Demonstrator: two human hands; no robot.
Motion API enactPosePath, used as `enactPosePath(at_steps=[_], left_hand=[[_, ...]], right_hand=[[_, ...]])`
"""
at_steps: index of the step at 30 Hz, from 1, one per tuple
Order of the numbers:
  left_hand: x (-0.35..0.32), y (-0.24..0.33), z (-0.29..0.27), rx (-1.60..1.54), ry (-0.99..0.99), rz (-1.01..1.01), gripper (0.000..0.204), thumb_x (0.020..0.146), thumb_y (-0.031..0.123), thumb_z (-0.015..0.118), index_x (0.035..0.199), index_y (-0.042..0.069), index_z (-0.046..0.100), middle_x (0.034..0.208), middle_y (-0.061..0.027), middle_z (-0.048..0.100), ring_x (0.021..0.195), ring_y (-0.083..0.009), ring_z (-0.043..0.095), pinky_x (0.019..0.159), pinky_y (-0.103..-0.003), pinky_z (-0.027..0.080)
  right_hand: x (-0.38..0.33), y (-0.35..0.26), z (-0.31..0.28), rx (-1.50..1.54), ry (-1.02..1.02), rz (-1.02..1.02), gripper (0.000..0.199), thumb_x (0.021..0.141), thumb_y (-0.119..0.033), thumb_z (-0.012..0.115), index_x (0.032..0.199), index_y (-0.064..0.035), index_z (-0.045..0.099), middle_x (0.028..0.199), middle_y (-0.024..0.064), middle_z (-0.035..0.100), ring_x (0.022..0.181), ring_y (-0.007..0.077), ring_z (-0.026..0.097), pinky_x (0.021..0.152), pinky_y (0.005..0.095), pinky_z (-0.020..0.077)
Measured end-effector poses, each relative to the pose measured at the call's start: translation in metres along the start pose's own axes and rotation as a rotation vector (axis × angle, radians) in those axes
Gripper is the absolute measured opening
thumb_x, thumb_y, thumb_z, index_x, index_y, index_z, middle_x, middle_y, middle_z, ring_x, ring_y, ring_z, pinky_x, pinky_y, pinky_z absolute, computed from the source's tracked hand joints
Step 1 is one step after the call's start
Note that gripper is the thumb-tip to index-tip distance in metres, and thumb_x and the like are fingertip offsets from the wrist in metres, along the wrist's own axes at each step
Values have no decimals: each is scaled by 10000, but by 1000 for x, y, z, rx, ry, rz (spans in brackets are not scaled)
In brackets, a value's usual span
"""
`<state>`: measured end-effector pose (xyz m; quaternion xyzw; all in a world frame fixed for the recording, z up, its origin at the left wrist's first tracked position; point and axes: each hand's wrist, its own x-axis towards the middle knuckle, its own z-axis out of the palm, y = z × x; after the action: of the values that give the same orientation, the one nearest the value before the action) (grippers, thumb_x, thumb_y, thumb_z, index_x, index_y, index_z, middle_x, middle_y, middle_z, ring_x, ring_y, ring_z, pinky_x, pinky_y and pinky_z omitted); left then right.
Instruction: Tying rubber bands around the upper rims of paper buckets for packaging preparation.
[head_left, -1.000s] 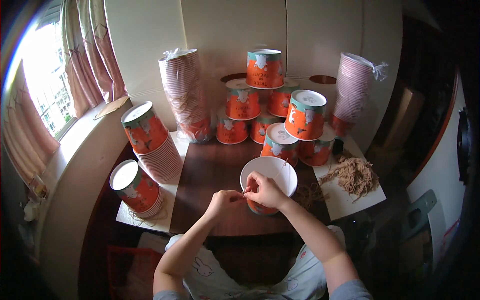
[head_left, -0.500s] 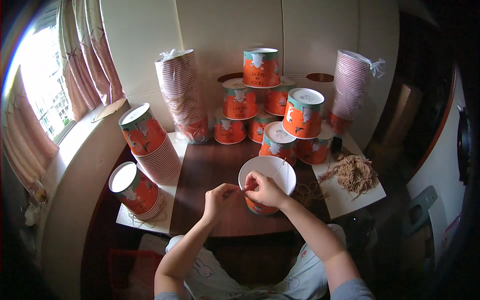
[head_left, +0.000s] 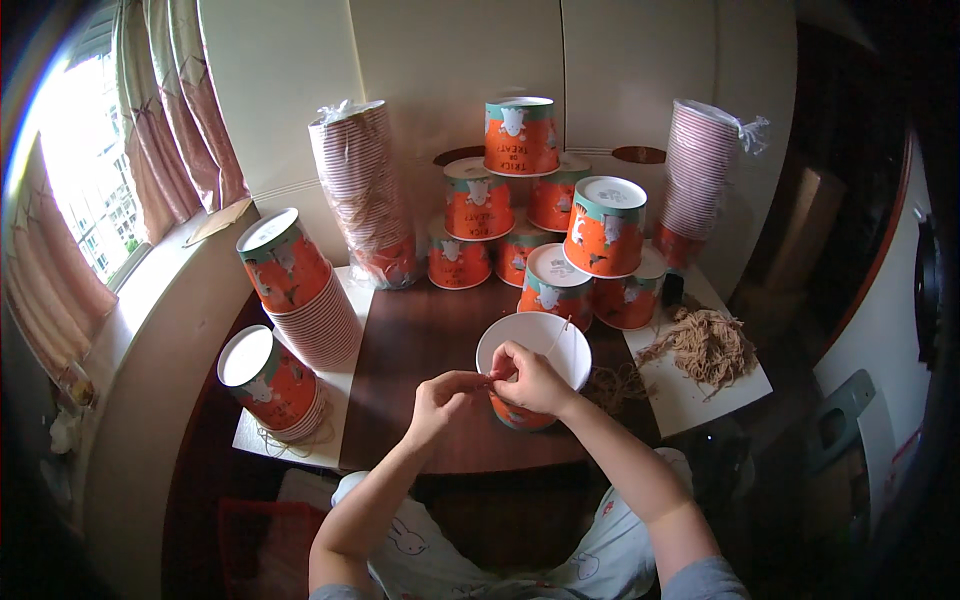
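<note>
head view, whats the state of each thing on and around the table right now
open paper bucket: upright, mouth up, at the table's near edge
left hand: fingers pinched on a thin string
right hand: fingers pinched at the bucket's near rim
bucket pyramid: stacked upside down
wrapped bucket sleeves: nested, standing
twine pile: loose on white sheet

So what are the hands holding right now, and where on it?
Both hands, left hand and right hand, pinch a thin string at the near rim of the orange paper bucket; the exact grip is too small to tell.
</note>
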<state>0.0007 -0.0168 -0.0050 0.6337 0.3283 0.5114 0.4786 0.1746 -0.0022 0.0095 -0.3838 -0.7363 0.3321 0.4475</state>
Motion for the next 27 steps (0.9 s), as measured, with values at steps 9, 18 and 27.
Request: enactPosePath(at_steps=[9,18,27], left_hand=[[2,-4,2,150,42,-24,141,754,45,607,890,6,603,816,-45,623,740,-81,569,664,-211,459],[4,5,-1,-136,-70,-104,132,780,20,567,901,37,517,811,-1,570,766,-66,539,673,-203,439],[4,-1,-7,-612,-126,-342,149,778,22,568,875,88,476,804,-6,572,710,-70,532,611,-180,419]], right_hand=[[-2,-12,0,-70,-37,18,184,668,-25,597,813,-36,485,735,85,590,710,197,596,646,312,471],[-1,-6,2,-21,-77,17,175,694,-26,569,867,-48,555,740,81,614,701,183,608,648,306,479],[-1,-7,0,-151,-37,-75,127,705,-135,617,786,-40,592,756,95,595,685,203,592,637,293,473]])
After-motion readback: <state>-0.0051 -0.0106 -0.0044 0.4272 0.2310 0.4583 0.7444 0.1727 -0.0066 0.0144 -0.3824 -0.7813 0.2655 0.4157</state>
